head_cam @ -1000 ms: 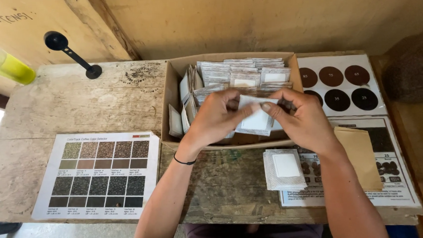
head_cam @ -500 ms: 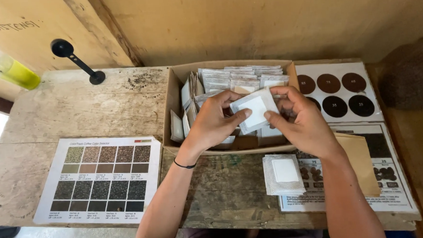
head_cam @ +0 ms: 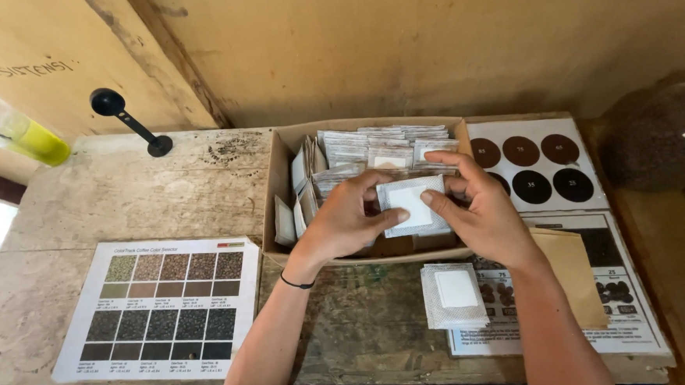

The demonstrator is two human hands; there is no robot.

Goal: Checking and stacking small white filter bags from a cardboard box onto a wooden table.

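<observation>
White sachet [head_cam: 410, 206], one, is held flat above the open cardboard box [head_cam: 280, 188] on the wooden table [head_cam: 124, 200]. Left hand [head_cam: 344, 222] and right hand [head_cam: 480, 209] both pinch it, thumbs on its face, fingers curled behind its edges. The box holds many more sachets, too tightly packed to count. One small stack of sachets [head_cam: 456, 294] lies near the front edge. Two printed charts: colour chart [head_cam: 161, 307], dark-disc chart [head_cam: 540, 170].

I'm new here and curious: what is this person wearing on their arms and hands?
Very little. Both forearms are bare, with no sleeves in view and no gloves. The left hand has a thin black band around its wrist, like a hair tie or cord bracelet. The right hand shows no ring, watch or band.
</observation>
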